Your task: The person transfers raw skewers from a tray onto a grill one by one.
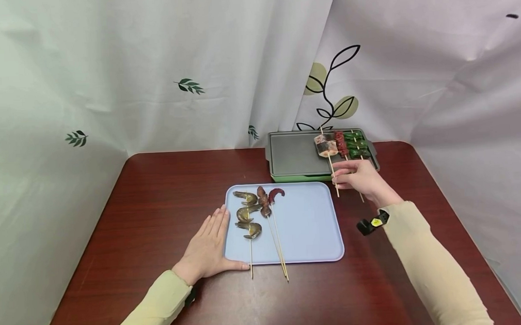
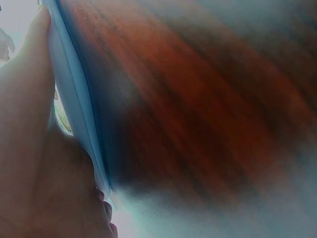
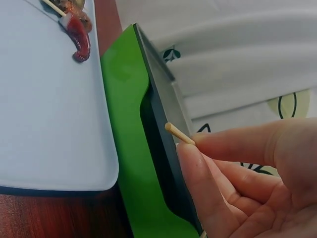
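My right hand (image 1: pixel 359 180) pinches the bamboo stick of a skewer with pale, dark-skinned fish chunks (image 1: pixel 326 146). The chunks are over the grey griddle (image 1: pixel 291 154), left of a red meat skewer (image 1: pixel 341 144) and a green pepper skewer (image 1: pixel 356 144); I cannot tell whether they touch its surface. In the right wrist view, the stick's blunt end (image 3: pixel 178 133) pokes out between thumb and finger. My left hand (image 1: pixel 209 247) rests with straight fingers along the left edge of a pale blue tray (image 1: pixel 313 228), its thumb at the front edge.
On the tray lie a shrimp skewer (image 1: pixel 248 214), a brown-piece skewer (image 1: pixel 263 201) and a red tentacle skewer (image 1: pixel 276 195), sticks overhanging the front edge. The griddle has a green base (image 3: pixel 124 99) and stands behind the tray on the dark red table (image 1: pixel 165 181). Curtains (image 1: pixel 151 51) hang behind.
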`<state>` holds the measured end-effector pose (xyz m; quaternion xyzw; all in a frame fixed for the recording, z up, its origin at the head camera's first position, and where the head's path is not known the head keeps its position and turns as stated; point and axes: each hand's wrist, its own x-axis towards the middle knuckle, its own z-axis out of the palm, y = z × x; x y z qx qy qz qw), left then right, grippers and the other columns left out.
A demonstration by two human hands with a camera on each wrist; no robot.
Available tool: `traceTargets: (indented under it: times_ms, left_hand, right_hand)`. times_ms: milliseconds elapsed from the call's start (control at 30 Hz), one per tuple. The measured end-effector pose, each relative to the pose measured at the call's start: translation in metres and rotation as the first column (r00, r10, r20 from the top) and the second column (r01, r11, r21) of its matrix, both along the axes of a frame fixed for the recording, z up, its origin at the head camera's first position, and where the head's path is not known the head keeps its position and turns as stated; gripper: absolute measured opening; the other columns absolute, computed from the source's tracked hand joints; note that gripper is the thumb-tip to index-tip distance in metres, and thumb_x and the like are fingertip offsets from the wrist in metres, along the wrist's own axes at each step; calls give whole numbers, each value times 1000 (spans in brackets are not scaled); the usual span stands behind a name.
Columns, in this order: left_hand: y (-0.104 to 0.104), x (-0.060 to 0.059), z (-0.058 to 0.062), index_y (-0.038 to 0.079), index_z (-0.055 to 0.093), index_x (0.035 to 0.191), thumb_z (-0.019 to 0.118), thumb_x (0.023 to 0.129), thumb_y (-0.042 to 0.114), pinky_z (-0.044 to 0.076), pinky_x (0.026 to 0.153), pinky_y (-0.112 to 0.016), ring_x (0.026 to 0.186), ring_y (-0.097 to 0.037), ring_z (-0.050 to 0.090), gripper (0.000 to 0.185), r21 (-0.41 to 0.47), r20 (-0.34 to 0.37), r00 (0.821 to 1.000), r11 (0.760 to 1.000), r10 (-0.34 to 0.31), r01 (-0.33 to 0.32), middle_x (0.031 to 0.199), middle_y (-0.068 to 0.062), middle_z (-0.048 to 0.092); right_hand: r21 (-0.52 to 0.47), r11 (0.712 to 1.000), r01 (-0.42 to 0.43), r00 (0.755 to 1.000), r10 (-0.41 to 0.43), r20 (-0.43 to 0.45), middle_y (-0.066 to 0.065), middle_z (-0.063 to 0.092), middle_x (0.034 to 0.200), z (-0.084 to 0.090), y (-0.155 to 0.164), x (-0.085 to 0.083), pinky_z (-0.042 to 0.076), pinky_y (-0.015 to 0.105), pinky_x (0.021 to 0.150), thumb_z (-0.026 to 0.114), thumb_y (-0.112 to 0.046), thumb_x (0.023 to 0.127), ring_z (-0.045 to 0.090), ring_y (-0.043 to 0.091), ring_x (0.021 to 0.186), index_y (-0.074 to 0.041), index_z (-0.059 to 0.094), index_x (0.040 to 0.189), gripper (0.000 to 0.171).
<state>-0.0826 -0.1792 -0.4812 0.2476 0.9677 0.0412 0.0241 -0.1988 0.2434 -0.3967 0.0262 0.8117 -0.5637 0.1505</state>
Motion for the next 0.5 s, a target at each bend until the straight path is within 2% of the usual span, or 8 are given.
traceTargets:
  times_ms: [100, 300, 500]
  left_hand:
    - [0, 0, -1, -11, 21, 157, 48, 68, 98, 17, 122, -46, 152, -37, 18, 143, -2, -1, 1000, 1000, 1, -1, 165, -26, 14]
    - [1, 1, 0, -10, 21, 157, 49, 67, 98, 17, 122, -46, 152, -36, 18, 143, -5, -4, 1000, 1000, 3, -3, 165, -26, 15]
    - [0, 1, 0, -11, 22, 156, 50, 67, 98, 18, 122, -46, 152, -36, 18, 143, 4, -4, 1000, 1000, 2, -2, 165, -26, 15]
  right_hand:
    - [9, 1000, 3, 1000, -3, 4, 22, 69, 110, -2, -1, -2, 57, 44, 86, 65, 6, 95, 72, 18, 88, 11, 51, 142, 49]
    - [29, 999, 16, 1000, -17, 10, 21, 71, 105, -4, -1, -5, 59, 38, 83, 64, 8, 95, 71, 13, 84, 13, 52, 140, 47]
    - [59, 998, 33, 999, -33, 1, 27, 68, 113, -5, -3, -4, 60, 33, 80, 63, 6, 96, 71, 14, 85, 13, 53, 139, 44]
